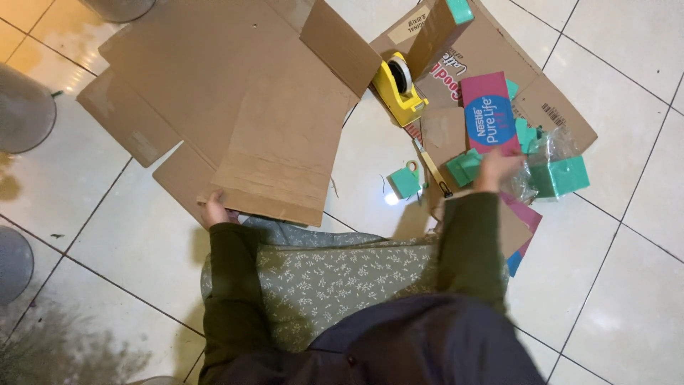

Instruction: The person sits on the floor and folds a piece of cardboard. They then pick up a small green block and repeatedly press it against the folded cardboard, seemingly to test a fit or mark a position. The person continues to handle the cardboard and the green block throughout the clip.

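Left hand (214,209), low and left of centre in the head view, rests on the near edge of the flattened cardboard box (235,100) that spreads across the upper left of the frame — fingers curled at the edge, though whether they grip it or only press on it I cannot tell. Right hand (496,170) is out at centre right, blurred, over the scatter of small things; how far open it is and whether it has hold of anything cannot be told either. Just beside it lie a crumpled clear plastic wrap (536,167), teal boxes (559,176) and a pink and blue printed carton (489,113), all on a second opened cardboard sheet (563,107) in the upper right. A yellow tape dispenser (397,87) sits between the 2 cardboard pieces at upper centre, and a slim cutter (432,168) lies just left of the right hand. Judging from this, the sensible way is to keep the left hand flat and firm on the box edge so the sheet cannot slide on the glossy tiled floor (627,299), and to slow the right hand over the clutter — the cutter is close to the fingers.
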